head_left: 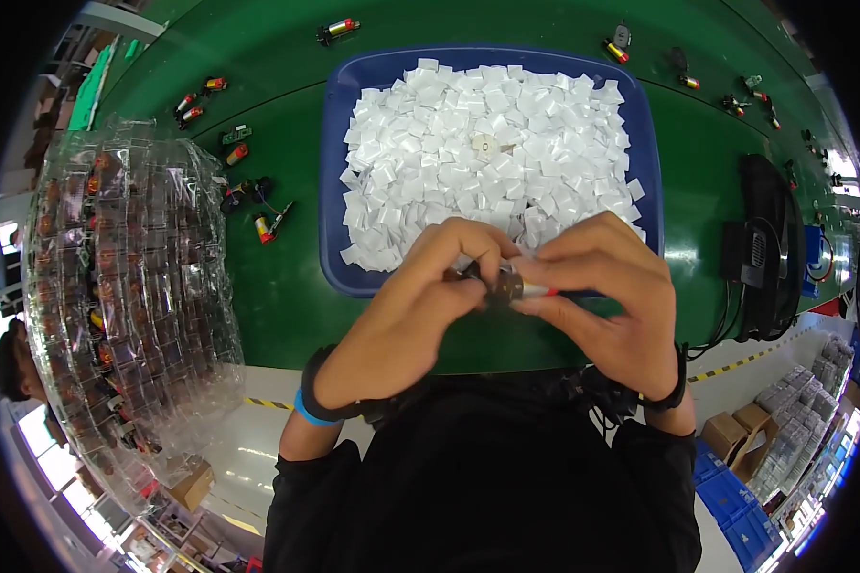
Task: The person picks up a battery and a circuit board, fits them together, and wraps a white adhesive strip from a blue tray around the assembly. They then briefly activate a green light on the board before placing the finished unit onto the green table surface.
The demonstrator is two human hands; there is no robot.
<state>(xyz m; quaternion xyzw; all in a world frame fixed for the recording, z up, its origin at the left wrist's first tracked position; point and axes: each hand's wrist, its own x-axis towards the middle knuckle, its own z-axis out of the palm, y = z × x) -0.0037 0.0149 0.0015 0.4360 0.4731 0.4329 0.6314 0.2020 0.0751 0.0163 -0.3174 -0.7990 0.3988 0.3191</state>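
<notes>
In front of the tray's near edge, both my hands meet at a small dark electronic part [509,286] with a red-ended cylinder on its right side. My left hand [392,315] is closed, its thumb and bent fingers gripping the dark end. On the other side, my right hand [612,291] pinches the part between thumb and fingers. Motion blurs the fingertips, so I cannot tell whether a white piece is also between them. Just beyond my hands lies a heap of small white square pieces [478,162] in a blue tray [333,229].
Tall stacked clear plastic trays [129,277] holding dark and red parts stand at the left. Small red-and-gold cylinders with dark parts, such as this one [264,227], lie scattered over the green table [277,315]. A black device [766,248] with cables sits at the right.
</notes>
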